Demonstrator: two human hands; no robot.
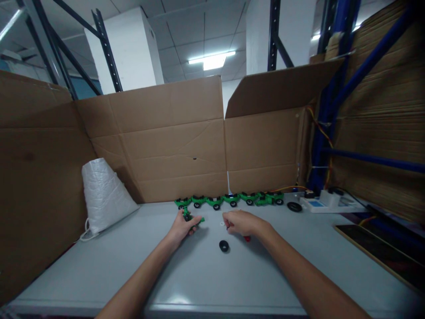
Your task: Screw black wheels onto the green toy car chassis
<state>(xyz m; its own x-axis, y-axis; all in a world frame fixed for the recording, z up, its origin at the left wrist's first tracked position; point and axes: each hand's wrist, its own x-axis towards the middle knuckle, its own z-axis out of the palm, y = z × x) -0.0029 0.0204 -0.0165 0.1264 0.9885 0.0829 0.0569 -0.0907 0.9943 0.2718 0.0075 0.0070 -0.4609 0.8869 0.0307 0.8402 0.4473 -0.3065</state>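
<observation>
Closest to the lens are two bare forearms (146,270), reaching over the grey table (186,283). Head view's all we've got. The green toy (185,212) is in the left hand (180,228), near the back of the table, pinched between thumb and fingers. Right hand (244,222) is curled down just beside it, can't tell if it's gripping anything; one red thing (247,239) pokes out under the palm.

Looks like light, stiff plastic, maybe a bit slick, and the thin bits could snap, so I'd grab it mid-body.

Count: one toy held, about six in the back row (215,203) (right end's jumbled), two loose black rings (223,249), one tiny white ring (222,223).
</observation>
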